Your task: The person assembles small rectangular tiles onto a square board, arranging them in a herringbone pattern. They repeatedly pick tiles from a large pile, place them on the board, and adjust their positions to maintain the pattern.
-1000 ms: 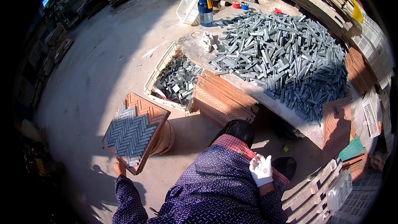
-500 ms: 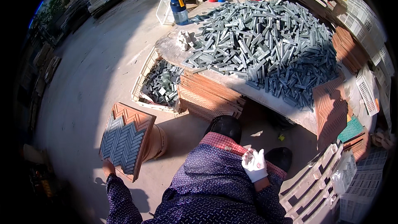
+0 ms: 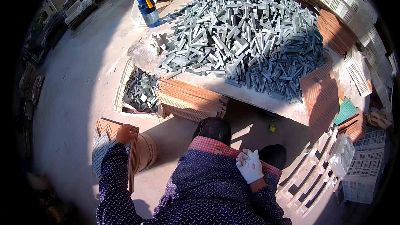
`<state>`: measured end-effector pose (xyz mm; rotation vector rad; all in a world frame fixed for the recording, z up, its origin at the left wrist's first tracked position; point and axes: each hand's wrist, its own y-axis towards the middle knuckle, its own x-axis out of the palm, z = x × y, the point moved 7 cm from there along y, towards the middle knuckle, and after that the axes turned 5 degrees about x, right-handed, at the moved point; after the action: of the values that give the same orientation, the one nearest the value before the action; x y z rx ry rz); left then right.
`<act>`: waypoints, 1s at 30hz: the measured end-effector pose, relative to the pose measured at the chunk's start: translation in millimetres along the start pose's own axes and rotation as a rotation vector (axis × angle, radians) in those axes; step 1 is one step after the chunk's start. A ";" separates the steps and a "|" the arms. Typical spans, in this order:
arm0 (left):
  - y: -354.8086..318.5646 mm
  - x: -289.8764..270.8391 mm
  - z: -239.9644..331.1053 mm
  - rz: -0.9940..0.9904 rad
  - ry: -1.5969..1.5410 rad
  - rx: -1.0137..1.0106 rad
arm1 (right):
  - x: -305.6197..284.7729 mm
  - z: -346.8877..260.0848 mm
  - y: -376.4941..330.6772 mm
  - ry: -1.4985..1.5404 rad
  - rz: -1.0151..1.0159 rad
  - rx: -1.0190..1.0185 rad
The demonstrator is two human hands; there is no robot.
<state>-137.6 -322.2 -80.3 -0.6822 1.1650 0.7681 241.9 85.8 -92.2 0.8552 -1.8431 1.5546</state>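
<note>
My bare left hand [image 3: 126, 134] is closed around the far right edge of a reddish-brown herringbone tray [image 3: 107, 126], its fingers curled over the rim. Grey strip tiles [image 3: 99, 152] fill part of that tray in a zigzag pattern; my forearm covers some of them. Under it are more brown trays in a stack [image 3: 134, 162], on top of a round, light-brown bucket [image 3: 146, 152]. My right hand [image 3: 250, 166], in a white glove with bare fingertips, rests over my lap by the red checked hem. Its fingers are curled in, and what they hold, if anything, cannot be made out.
A big heap of grey strip tiles [image 3: 246, 37] covers the table [image 3: 266, 104] ahead. Below its left end stand a cream crate [image 3: 121, 87] of tile pieces and a stack of brown trays [image 3: 187, 96]. A blue bottle [image 3: 148, 10] stands behind; a slatted pallet [image 3: 308, 175] lies right.
My left hand has moved from the tray's near corner up to its far right edge and taken hold there. The view has shifted slightly; my right hand stays over my lap.
</note>
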 end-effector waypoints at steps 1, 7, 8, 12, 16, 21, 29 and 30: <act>1.6 1.3 -0.1 -0.049 -0.009 -0.001 | 3.0 -1.8 -2.3 0.021 0.025 -0.001; -3.0 21.4 -30.2 -0.035 -0.090 0.020 | 11.6 -66.7 -0.1 0.116 -0.056 -0.232; -2.3 21.3 -28.5 -0.036 -0.081 0.044 | 15.3 -89.0 -1.8 0.101 -0.050 -0.337; -5.3 14.0 -36.3 -0.043 -0.072 0.050 | 25.1 -177.5 -6.5 0.396 -0.272 -0.633; -5.1 8.1 -19.9 -0.043 0.028 -0.034 | 31.8 -232.5 -10.4 0.535 -0.143 -0.751; -14.3 -1.9 88.4 0.061 -0.241 0.144 | 8.3 -299.8 -1.8 0.606 -0.214 -1.059; -31.0 -21.4 274.7 -0.154 -0.697 0.241 | -15.1 -208.3 -48.4 0.437 -0.359 -0.824; -29.4 -26.5 302.8 -0.231 -0.846 0.230 | 5.2 -177.4 -80.0 0.132 -0.326 -0.972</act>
<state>43.4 -100.1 25.5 -0.2351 0.3798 0.6136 305.0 251.0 -10.9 0.5138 -1.9129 0.3835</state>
